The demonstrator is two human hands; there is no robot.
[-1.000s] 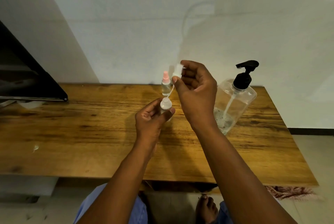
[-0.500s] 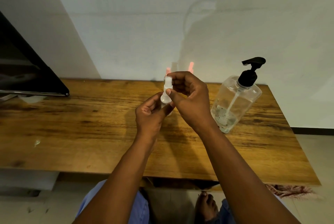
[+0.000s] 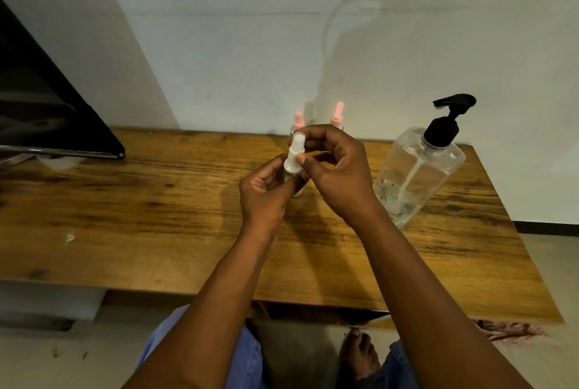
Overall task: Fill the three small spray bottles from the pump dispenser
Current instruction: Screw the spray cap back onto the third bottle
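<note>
Change: the white spray head (image 3: 296, 150), lifted clear earlier, is now sitting on the small bottle.
Hands: left hand (image 3: 266, 192) gripping the bottle, right hand (image 3: 336, 169) pinching the head.
Progress: two pink-capped bottles (image 3: 298, 121) are standing behind, near the pump dispenser (image 3: 416, 169); their fill is unclear.

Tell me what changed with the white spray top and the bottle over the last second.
The right hand brought the white spray top, earlier lifted with its tube out, down onto the small bottle; it now sits on the neck. The left hand kept its grip on the bottle. The two pink-topped bottles and the pump dispenser stayed where they stood on the table.
</note>
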